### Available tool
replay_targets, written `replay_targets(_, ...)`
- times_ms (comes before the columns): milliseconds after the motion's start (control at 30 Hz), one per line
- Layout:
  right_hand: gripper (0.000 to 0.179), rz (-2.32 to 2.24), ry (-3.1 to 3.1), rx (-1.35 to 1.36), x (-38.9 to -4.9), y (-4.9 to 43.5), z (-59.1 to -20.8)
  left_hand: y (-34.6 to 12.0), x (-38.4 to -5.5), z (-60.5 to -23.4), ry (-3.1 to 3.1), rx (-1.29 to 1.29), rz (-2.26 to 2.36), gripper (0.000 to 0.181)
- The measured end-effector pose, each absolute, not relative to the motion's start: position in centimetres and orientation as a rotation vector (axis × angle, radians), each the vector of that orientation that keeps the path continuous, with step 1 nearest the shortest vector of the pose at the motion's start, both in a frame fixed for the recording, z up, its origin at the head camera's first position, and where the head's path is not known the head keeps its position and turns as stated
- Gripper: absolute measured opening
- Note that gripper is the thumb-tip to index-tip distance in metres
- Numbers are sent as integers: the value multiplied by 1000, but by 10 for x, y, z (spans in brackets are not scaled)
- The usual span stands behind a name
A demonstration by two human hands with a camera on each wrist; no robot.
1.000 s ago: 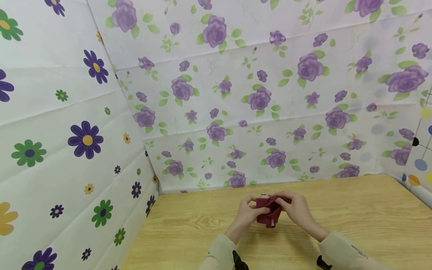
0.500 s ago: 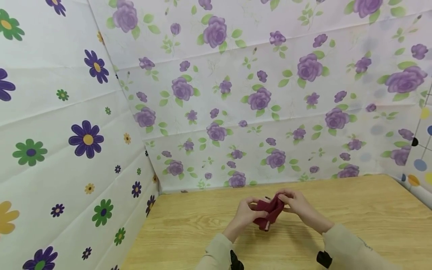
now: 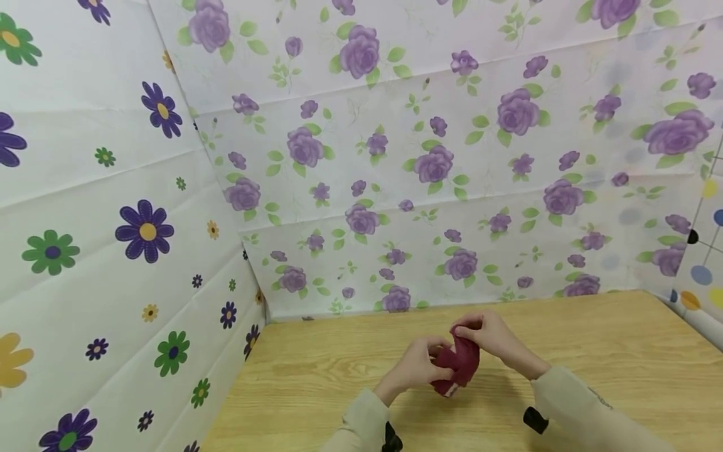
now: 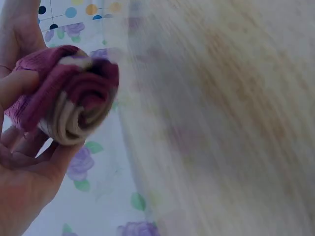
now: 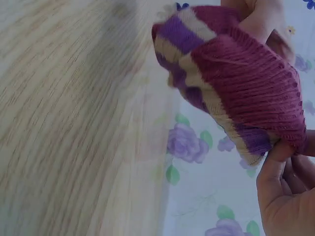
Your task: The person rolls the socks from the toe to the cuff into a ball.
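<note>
A rolled-up knit sock [image 3: 465,359], maroon with cream and purple stripes, is held up over the table between both hands. My left hand [image 3: 415,365] grips the roll from the left, thumb on the near side. My right hand [image 3: 492,338] pinches the top edge of the maroon fabric and pulls it out from the roll. In the left wrist view the coiled end [image 4: 81,110] shows spiralled maroon and cream layers. The right wrist view shows the ribbed cuff [image 5: 251,86] stretched along the striped part, its lower corner pinched between thumb and fingers.
The wooden table [image 3: 316,376] lies beneath the hands. Behind it hangs a white sheet with purple roses [image 3: 361,220], and another sheet with daisies [image 3: 147,232] closes off the left side. A dotted sheet [image 3: 703,274] is at the far right.
The maroon cuff, spread with a hollow toward me, has been drawn over and up by my right hand. The roll has turned and my left hand has shifted slightly right and down.
</note>
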State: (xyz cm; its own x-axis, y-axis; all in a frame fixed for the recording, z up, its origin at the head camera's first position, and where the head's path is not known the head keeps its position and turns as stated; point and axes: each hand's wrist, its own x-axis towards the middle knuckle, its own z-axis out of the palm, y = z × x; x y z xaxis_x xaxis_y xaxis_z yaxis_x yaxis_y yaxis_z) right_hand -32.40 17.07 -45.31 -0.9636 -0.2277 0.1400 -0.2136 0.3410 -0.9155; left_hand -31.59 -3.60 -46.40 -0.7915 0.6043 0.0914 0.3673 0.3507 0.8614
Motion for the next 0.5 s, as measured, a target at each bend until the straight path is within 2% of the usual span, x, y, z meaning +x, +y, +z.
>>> replay_targets(300,30,-1737,2329,-417,-334,178,-451,-37,-311,-456,2445,1149,1298,55)
replay_targets(500,34,-1709,2264,-439,-334,184,-453,-40,-311,-461,2305,1003,1473,48)
